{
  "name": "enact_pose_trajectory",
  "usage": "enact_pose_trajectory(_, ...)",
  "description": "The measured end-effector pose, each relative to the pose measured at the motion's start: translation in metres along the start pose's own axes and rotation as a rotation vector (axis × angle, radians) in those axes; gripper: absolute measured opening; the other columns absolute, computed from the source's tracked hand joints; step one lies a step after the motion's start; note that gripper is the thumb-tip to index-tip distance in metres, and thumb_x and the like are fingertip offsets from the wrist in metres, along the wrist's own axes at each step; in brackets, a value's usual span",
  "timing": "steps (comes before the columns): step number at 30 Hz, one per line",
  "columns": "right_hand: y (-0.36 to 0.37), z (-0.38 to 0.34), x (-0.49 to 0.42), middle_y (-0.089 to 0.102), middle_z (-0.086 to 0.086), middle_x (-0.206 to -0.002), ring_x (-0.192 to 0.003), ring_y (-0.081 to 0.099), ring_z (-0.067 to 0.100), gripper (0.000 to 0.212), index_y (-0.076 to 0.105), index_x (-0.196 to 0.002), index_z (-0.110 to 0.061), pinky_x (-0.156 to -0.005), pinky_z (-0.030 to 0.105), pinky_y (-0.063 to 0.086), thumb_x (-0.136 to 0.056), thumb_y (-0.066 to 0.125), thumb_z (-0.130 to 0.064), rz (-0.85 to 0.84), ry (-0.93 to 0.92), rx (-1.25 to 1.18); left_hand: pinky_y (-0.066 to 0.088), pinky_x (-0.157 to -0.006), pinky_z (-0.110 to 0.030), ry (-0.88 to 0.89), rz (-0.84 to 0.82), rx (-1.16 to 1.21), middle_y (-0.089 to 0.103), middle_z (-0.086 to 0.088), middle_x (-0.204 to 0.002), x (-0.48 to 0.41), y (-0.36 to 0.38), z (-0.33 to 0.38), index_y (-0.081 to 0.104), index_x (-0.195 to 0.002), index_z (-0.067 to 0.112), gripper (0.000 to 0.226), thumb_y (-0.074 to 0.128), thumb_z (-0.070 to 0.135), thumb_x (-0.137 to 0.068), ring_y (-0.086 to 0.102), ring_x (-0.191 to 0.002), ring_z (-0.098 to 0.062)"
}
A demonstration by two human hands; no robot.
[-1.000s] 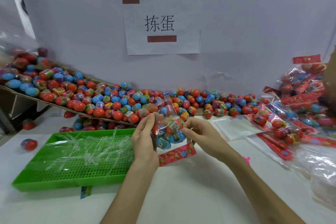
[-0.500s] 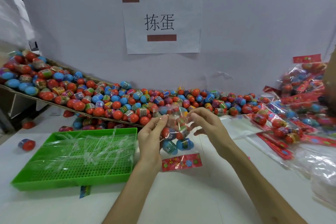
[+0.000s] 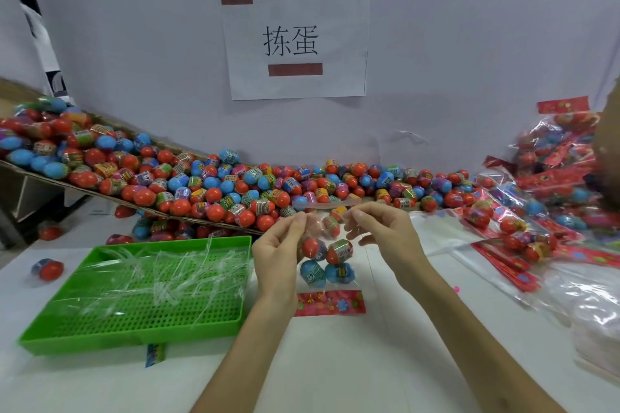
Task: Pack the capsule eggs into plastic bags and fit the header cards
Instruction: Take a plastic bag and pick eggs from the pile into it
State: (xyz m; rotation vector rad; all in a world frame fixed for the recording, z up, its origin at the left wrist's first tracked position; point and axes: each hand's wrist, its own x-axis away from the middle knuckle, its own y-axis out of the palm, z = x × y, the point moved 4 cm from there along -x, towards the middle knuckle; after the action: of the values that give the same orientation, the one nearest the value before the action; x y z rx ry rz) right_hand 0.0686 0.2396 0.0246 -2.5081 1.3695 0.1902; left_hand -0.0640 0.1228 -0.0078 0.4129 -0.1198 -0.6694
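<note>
Head view: just right of the green tray point(image 3: 134, 332), the left hand point(image 3: 280, 255) and right hand point(image 3: 389, 235) hang a clear plastic bag point(image 3: 317, 273) by its mouth, so its capsule eggs point(image 3: 339, 251) settle low. Both hands' fingers point(image 3: 298, 223) pinch the top edge, probably to close it. The header card point(image 3: 330, 303) lies on the surface right of the tray, ready for fitting. Loose eggs point(image 3: 235, 191) pile beyond the tray.

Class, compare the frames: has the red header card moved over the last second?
Yes. The red header card has dropped lower alongside the green tray and levelled out from its earlier tilt.
</note>
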Motion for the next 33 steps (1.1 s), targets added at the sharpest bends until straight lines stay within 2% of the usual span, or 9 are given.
enact_pose_trajectory(6,-0.003,0.002,0.0,0.074,-0.003,-0.075,-0.067,0.068,0.009,0.024,0.074,-0.086,-0.024,-0.06,0.018,0.053,-0.101,0.06,-0.012,0.074,-0.027,0.035,0.06,-0.065,-0.025,0.065,-0.044,-0.041,0.08,-0.008,-0.093,0.004,0.004,0.001,0.076,-0.106,0.011,0.013,0.067,0.016,-0.099,0.078,-0.085,-0.02)
enact_pose_trajectory(9,-0.004,0.002,0.002,0.072,-0.002,-0.084,-0.073,0.068,0.013,0.009,0.072,-0.098,-0.019,-0.061,0.016,0.053,-0.096,0.068,-0.011,0.166,-0.076,0.143,0.061,-0.064,-0.026,0.088,-0.046,-0.054,0.08,-0.009,-0.091,0.005,0.006,0.001,0.076,-0.102,0.011,0.012,0.066,0.015,-0.1,0.079,-0.085,-0.024)
enact_pose_trajectory(12,-0.002,-0.011,0.012,0.067,-0.005,-0.088,-0.074,0.063,0.006,0.02,0.068,-0.102,-0.015,-0.063,0.01,0.05,-0.087,0.076,-0.003,0.285,-0.361,0.359,0.06,-0.063,-0.023,0.12,-0.056,-0.089,0.081,-0.007,-0.089,0.006,0.006,0.001,0.076,-0.099,0.009,0.012,0.064,0.01,-0.1,0.079,-0.08,-0.023)
enact_pose_trajectory(14,0.005,-0.02,0.019,0.066,-0.005,-0.087,-0.073,0.061,0.005,0.019,0.07,-0.095,-0.012,-0.062,0.009,0.048,-0.085,0.077,0.002,0.262,-0.569,0.415,0.061,-0.066,-0.024,0.149,-0.086,-0.124,0.081,-0.006,-0.088,0.007,0.008,0.0,0.075,-0.1,0.009,0.012,0.063,0.009,-0.101,0.079,-0.08,-0.023)
enact_pose_trajectory(16,0.015,-0.024,0.024,0.068,-0.005,-0.088,-0.076,0.061,0.005,0.014,0.073,-0.094,-0.01,-0.064,0.009,0.049,-0.086,0.077,0.0,0.202,-0.674,0.424,0.062,-0.073,-0.03,0.204,-0.119,-0.172,0.08,-0.006,-0.088,0.008,0.009,0.0,0.076,-0.101,0.011,0.012,0.064,0.009,-0.101,0.079,-0.083,-0.024)
enact_pose_trajectory(20,0.026,-0.024,0.029,0.071,-0.004,-0.095,-0.082,0.063,0.008,0.012,0.075,-0.102,-0.011,-0.068,0.015,0.052,-0.09,0.077,-0.008,0.107,-0.698,0.383,0.06,-0.069,-0.029,0.307,-0.162,-0.259,0.08,-0.003,-0.084,0.012,0.012,0.002,0.076,-0.104,0.018,0.014,0.065,0.01,-0.101,0.077,-0.079,-0.019)
enact_pose_trajectory(25,0.024,-0.021,0.028,0.067,-0.006,-0.095,-0.078,0.064,0.007,0.015,0.074,-0.102,-0.014,-0.065,0.019,0.055,-0.089,0.077,-0.007,0.149,-0.673,0.359,0.058,-0.063,-0.025,0.41,-0.175,-0.344,0.078,0.002,-0.081,0.018,0.014,0.004,0.076,-0.105,0.025,0.025,0.063,0.005,-0.1,0.075,-0.071,-0.016)
enact_pose_trajectory(29,0.022,-0.022,0.027,0.065,-0.013,-0.095,-0.077,0.063,0.006,0.018,0.074,-0.103,-0.016,-0.063,0.018,0.055,-0.088,0.079,-0.008,0.169,-0.672,0.334,0.061,-0.067,-0.031,0.46,-0.205,-0.42,0.078,0.007,-0.085,0.02,0.016,0.003,0.075,-0.108,0.022,0.02,0.063,0.008,-0.1,0.075,-0.077,-0.015)
enact_pose_trajectory(33,0.021,-0.02,0.025,0.066,-0.007,-0.092,-0.079,0.062,0.007,0.015,0.075,-0.1,-0.015,-0.064,0.018,0.054,-0.088,0.078,-0.006,0.156,-0.683,0.358,0.06,-0.068,-0.031,0.478,-0.191,-0.457,0.077,0.009,-0.085,0.019,0.015,0.002,0.076,-0.107,0.023,0.023,0.063,0.006,-0.099,0.074,-0.076,-0.012)
